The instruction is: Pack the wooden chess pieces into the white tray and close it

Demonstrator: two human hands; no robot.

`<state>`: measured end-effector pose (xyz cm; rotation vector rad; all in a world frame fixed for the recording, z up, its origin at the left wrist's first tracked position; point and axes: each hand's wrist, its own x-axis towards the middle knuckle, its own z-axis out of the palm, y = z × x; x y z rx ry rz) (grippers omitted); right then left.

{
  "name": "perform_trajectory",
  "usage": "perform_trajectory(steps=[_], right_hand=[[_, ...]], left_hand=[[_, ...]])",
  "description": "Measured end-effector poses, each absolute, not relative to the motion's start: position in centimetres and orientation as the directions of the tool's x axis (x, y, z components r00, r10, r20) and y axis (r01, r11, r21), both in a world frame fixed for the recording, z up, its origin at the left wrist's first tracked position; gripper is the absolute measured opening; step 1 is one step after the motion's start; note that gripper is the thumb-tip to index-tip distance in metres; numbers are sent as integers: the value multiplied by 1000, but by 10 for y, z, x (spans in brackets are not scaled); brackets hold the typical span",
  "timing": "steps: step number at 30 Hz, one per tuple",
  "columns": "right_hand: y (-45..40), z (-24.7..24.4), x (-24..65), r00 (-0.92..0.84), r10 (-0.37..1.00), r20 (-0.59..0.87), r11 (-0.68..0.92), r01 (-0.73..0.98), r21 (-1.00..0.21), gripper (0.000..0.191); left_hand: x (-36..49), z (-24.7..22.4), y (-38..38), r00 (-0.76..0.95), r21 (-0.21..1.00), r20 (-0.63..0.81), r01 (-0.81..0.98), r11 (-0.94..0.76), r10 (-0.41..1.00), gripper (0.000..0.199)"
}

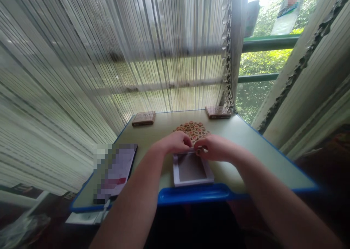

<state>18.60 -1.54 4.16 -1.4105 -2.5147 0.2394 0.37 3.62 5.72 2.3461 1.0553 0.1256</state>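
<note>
Round wooden Chinese chess pieces point(193, 128) with carved, coloured characters lie in a loose pile on the table. In front of them is an open, shallow white box point(176, 170) with a bare brownish-grey bottom. My right hand point(216, 147) pinches a chess piece point(198, 152) over the box's far right edge. Beside it, my left hand point(179, 141) is at the box's far edge, close to the near side of the pile. Its fingers are curled in, and what they hold, if anything, is hidden.
Two flat brown boxes point(144, 118) point(218, 112) lie at the table's far corners. A tablet point(120, 168) with a cable rests on the left. The pale table point(262, 165) has a blue rim and a blue front tray point(194, 195). String curtains point(164, 48) hang behind.
</note>
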Motion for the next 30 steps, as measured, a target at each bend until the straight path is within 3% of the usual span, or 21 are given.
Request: perform_trajectory(steps=[5,18,25,30], right_hand=[[-14,37,185,-548,819,170,574,765,-292,24],[-11,39,189,-502,861,83,497,794,-350,20],[-12,44,189,-465,881,80,463,816,-346,18],[-10,45,191,-356,919,171,394,863,-317,19]], left_hand=[[4,57,37,687,551,-132,650,-524,714,29],[3,50,48,569,607,48,636,-477,821,29],[3,49,50,551,531,123,666,-524,825,32],[6,50,50,545,436,190,699,-568,817,33]])
